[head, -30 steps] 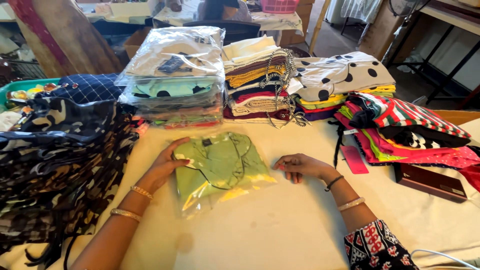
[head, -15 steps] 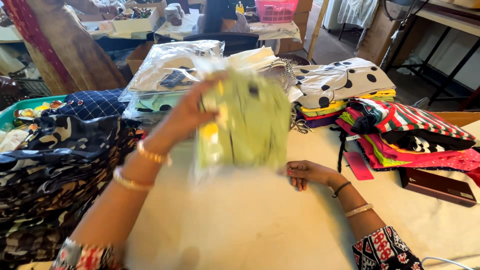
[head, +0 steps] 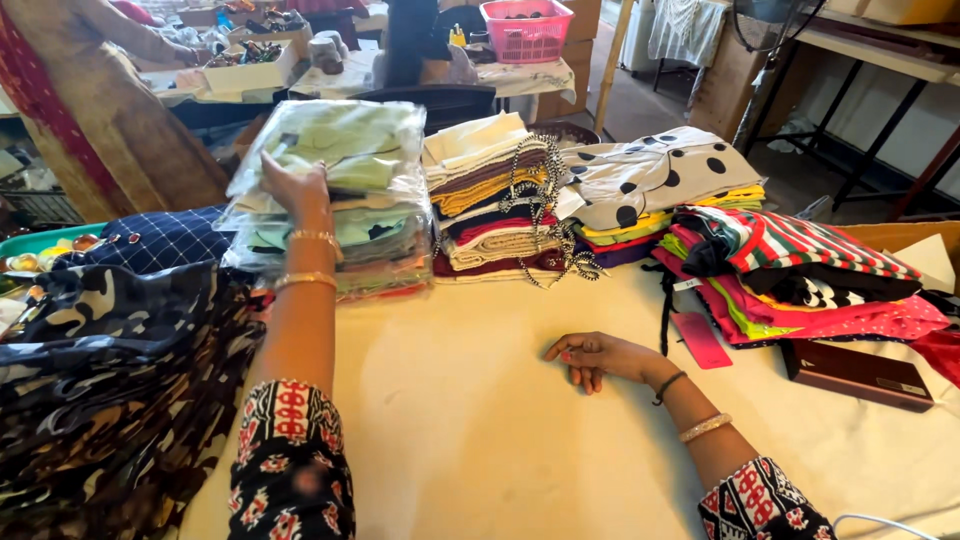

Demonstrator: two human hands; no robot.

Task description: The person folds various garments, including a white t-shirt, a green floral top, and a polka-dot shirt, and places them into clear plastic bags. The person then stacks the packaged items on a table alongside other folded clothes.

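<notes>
One bagged green garment [head: 345, 145] sits atop the upper-left stack, left hand [head: 292, 185] gripping its near edge — looks light, floppy, slippery plastic, so pinch an edge; right hand [head: 600, 357] rests loosely curled, empty.

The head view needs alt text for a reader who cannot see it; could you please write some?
A person's left hand rests on a bagged pale green garment atop a stack of bagged clothes, while the right hand lies loosely curled on the cream table. Piles of folded fabric surround them.
</notes>
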